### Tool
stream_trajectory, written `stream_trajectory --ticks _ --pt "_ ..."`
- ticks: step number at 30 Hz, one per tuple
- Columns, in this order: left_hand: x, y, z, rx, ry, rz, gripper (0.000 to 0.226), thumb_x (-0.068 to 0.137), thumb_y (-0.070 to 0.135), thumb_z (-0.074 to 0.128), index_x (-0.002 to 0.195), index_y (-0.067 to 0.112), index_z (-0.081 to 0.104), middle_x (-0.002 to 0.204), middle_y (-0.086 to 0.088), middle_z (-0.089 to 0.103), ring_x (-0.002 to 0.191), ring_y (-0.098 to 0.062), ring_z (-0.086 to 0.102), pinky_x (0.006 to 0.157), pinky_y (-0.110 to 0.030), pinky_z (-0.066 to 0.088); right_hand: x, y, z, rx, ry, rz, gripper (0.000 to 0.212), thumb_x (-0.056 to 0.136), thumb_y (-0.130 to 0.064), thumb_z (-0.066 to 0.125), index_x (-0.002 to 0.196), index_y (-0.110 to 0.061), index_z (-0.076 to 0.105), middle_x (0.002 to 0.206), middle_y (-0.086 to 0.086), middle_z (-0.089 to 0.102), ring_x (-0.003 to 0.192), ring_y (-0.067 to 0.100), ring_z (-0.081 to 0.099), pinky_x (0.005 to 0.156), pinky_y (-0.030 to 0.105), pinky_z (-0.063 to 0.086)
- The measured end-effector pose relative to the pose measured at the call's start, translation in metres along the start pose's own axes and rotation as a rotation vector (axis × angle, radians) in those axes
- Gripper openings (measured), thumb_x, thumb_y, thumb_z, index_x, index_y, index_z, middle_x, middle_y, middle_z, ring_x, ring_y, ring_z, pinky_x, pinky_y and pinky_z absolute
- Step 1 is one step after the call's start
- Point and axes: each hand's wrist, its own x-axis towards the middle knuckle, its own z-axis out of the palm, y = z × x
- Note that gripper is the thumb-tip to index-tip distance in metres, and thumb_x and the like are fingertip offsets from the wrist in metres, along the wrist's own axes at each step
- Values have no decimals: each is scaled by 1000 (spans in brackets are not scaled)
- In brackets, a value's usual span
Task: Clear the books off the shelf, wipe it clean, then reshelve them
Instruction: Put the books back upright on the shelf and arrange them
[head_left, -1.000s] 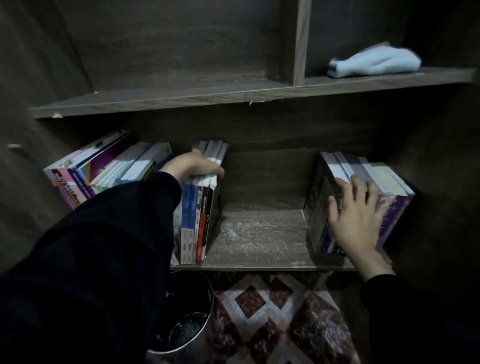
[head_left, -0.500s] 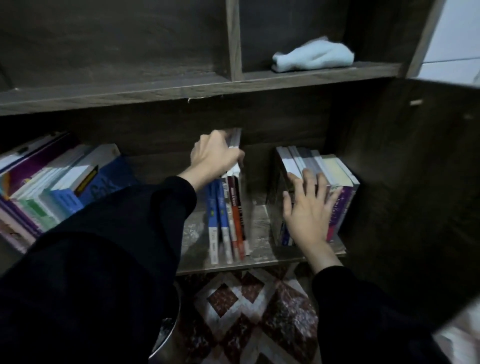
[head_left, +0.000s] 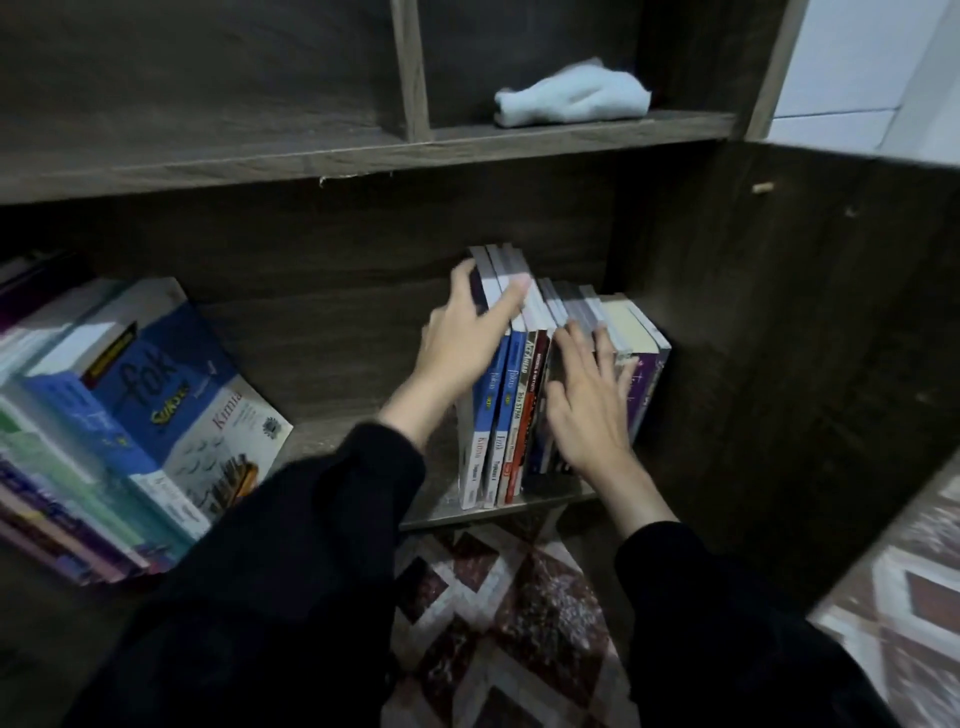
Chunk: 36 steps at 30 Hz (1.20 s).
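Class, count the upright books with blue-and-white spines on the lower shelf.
2, side by side, leftmost of those standing: outer blue-spined book and inner blue-spined book, under the left hand. The right hand may hide others.

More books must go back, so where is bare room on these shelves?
Free: lower shelf between leaning books and upright books; upper shelf left of the divider. Crowded: right end, where left hand and right hand handle books; cloth lies upper right.

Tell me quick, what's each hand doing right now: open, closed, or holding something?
Left hand: grips the tops of the upright books.
Right hand: open, straight fingers pressing against the right-side books.
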Motion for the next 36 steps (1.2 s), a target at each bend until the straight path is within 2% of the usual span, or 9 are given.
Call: stream_trajectory --ticks 5,10,14,17,22,24,27,30,36 --pt "-49 -45 19 14 -174 164 98 84 51 61 143 48 -16 156 4 25 138 -15 33 113 -43 29 -46 -18 17 273 348 206 67 84 -4 50 147 -17 31 147 7 37 138 18 27 116 38 20" --pt "-41 -57 21 120 -149 221 99 89 34 62 134 55 -25 154 1 30 133 -16 41 109 -46 35 -78 -36 72 396 -197 398 107 83 -22 64 149 -26 -20 159 7 13 142 26 24 114 40 27" --pt "-33 -61 17 267 -148 244 102 89 33 61 132 56 -29 154 -6 29 137 -23 37 107 -55 35 -70 -44 91 501 -356 415 114 83 -24 63 142 -22 -35 160 12 4 144 28 18 113 37 26" --pt "-31 -63 15 269 -166 225 103 89 34 61 130 59 -30 156 -9 25 139 -24 33 107 -57 35 -66 -49 86 502 -205 416 104 86 -24 61 148 -22 -23 158 11 19 141 26 27 113 39 29" --pt "-30 -67 10 112 -179 136 91 90 25 62 147 41 -6 151 -7 36 131 -20 44 108 -33 36 -39 -76 39 378 535 209 67 86 -19 45 150 -17 25 152 13 29 139 25 25 114 33 16" --pt "-32 -70 6 135 -196 99 74 95 18 54 151 30 7 149 -9 37 131 -23 44 98 -13 30 -17 -80 26 152 471 72 61 91 -31 47 148 -21 30 156 16 20 143 30 16 114 38 12" --pt "-39 -72 -4 178 -274 57 79 90 12 61 151 25 14 148 -9 39 134 -25 40 89 -7 27 2 -76 22 -151 255 4 66 90 -29 57 148 -15 30 156 15 23 144 35 14 116 48 16" --pt "-49 -70 -31 290 -158 35 82 87 14 66 152 25 17 148 -9 39 136 -22 34 101 -17 27 4 -71 22 -240 227 8 63 84 -23 64 140 -7 40 146 16 39 137 37 28 111 50 29" --pt "-69 -86 -135 795 430 -3 69 88 20 62 148 13 29 151 -18 27 141 -35 12 114 -48 14 4 -71 21 -271 228 13 58 80 -21 68 132 -5 48 140 19 44 131 40 36 100 55 38"
